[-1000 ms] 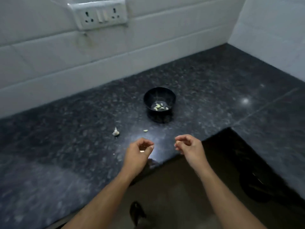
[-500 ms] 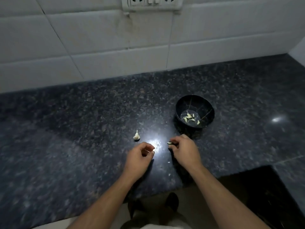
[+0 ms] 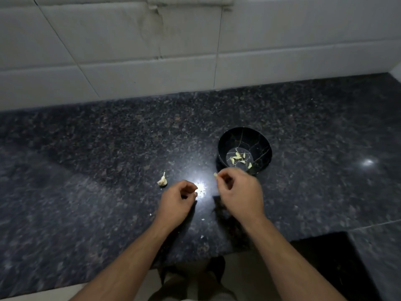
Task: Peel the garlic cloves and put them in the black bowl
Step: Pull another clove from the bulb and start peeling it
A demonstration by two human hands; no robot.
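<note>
A dark speckled stone table (image 3: 91, 161) is seen running along a wall of large white tiles (image 3: 112, 40), with the lower edge of a socket plate (image 3: 188, 0) caught at the top of the view. A bright glare (image 3: 200, 187) is reflected on the stone between the two hands. To the left of the left hand (image 3: 175, 203), just beside it, an unpeeled piece of garlic (image 3: 162, 180) is lying on the table. The left hand is held with fingers curled over the stone; whether anything is pinched in it cannot be told. Small white flakes of skin (image 3: 202, 219) are scattered near the wrists. The right hand (image 3: 238, 192) is blurred, and a small pale clove (image 3: 215, 174) is pinched at its fingertips. Just beyond the right hand, the black bowl (image 3: 260, 140) is standing on the table, with several peeled cloves (image 3: 237, 158) lying in its bottom. Its near rim is partly covered by the right hand. At the far right, a darker recessed panel (image 3: 325, 257) is set into the surface.
</note>
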